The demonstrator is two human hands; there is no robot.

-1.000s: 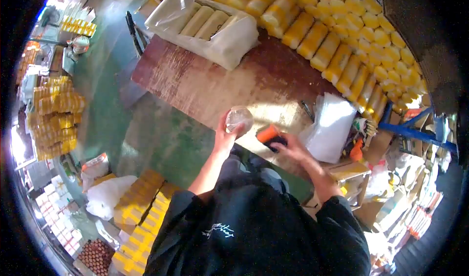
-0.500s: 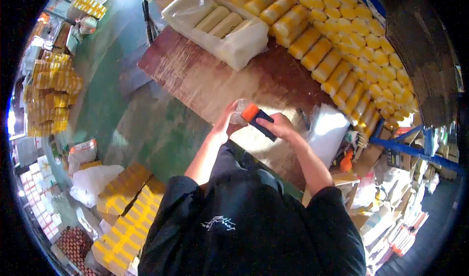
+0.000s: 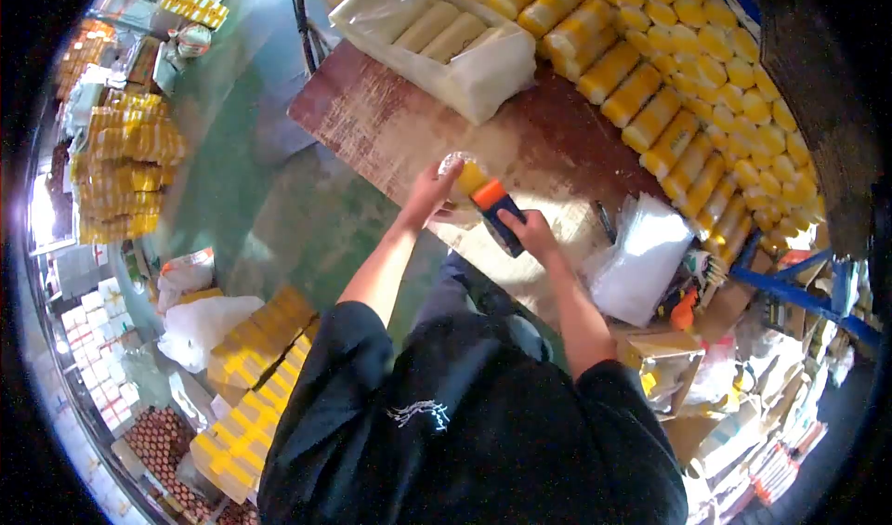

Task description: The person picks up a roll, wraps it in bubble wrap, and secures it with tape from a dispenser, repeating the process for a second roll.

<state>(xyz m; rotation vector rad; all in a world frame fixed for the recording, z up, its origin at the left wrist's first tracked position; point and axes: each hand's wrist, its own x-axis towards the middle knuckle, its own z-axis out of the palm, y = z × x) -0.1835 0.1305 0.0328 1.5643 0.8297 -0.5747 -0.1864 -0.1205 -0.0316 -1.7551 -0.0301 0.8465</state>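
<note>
In the middle of the head view, my left hand point(image 3: 435, 193) is closed around a small clear plastic-wrapped bundle point(image 3: 462, 164), whose side towards the right shows yellow. The fingers partly cover it, and its contents cannot be made out. My right hand point(image 3: 534, 233) grips a dark handheld tool with an orange end point(image 3: 497, 216). That orange end sits right at the bundle's yellow side. Both hands are over the near edge of a worn reddish-brown tabletop point(image 3: 372, 116).
A white plastic-lined box point(image 3: 483, 93) holding several pale rolls stands on the far part of the table. Yellow-banded rolls point(image 3: 641, 107) are stacked along the right side. Clear plastic bags point(image 3: 641, 260) lie at the right, near a blue metal frame point(image 3: 799, 293). Taped cartons point(image 3: 251, 404) are at lower left.
Both hands have moved slightly up in view with the bundle and tool. Yellow now shows on the bundle beside the orange end. The view has shifted, moving the surroundings right.
</note>
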